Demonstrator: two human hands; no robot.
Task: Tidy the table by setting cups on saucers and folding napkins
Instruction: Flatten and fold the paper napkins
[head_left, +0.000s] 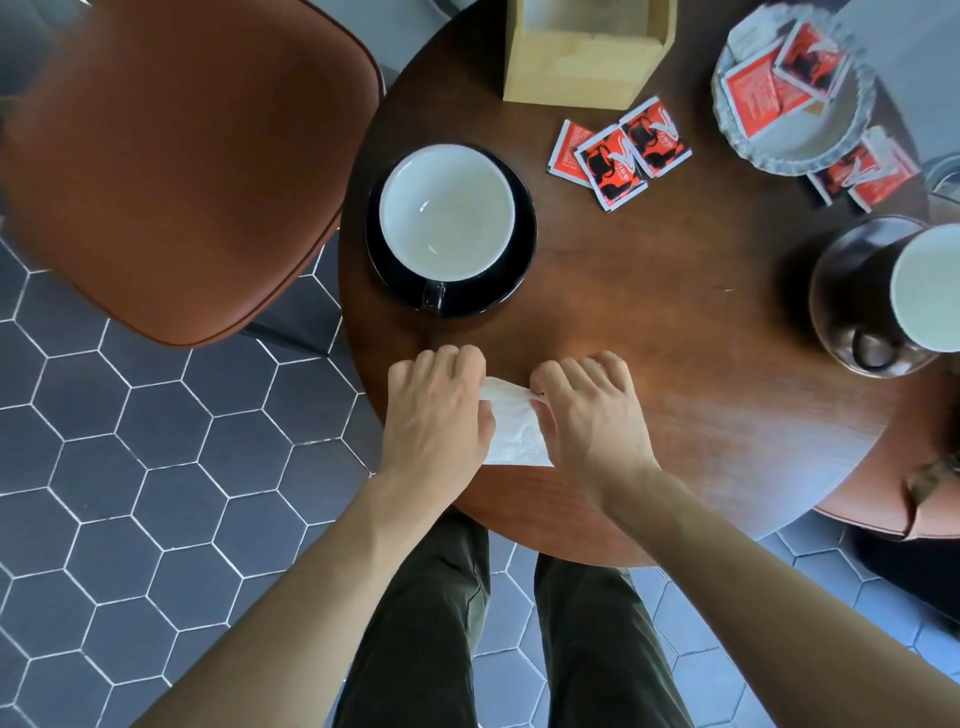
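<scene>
Chair: brown padded seat, left of the napkin and beyond it, off the surface's left rim.
Left cup: white inside, empty, seated on its black saucer beyond the napkin and a little left; handle turned toward me. I judge this pair done.
My left hand: fingers curled down over the napkin's left edge, gripping it.
Napkin: white, bunched between my two hands, on the surface near its rim closest to me.
My right hand: thumb and fingers pinch the napkin's upper right edge.
Step in hand: folding the napkin; I judge the fold only begun, since the paper looks crumpled and not squared.
Next move: probably draw the paper flat, bring one edge over to meet the other, and press the crease with straight fingers.
Surface: round, dark wood; bare wood beyond and to the right of the napkin gives open room for spreading it.
Edges: the rim lies just behind the napkin on my side, so any pull toward me could drag it off.
Sachets: red packets well beyond the napkin, to its right.
Right cup: far right of the napkin, partly cut off by the frame; I cannot tell whether a saucer sits beneath.
</scene>
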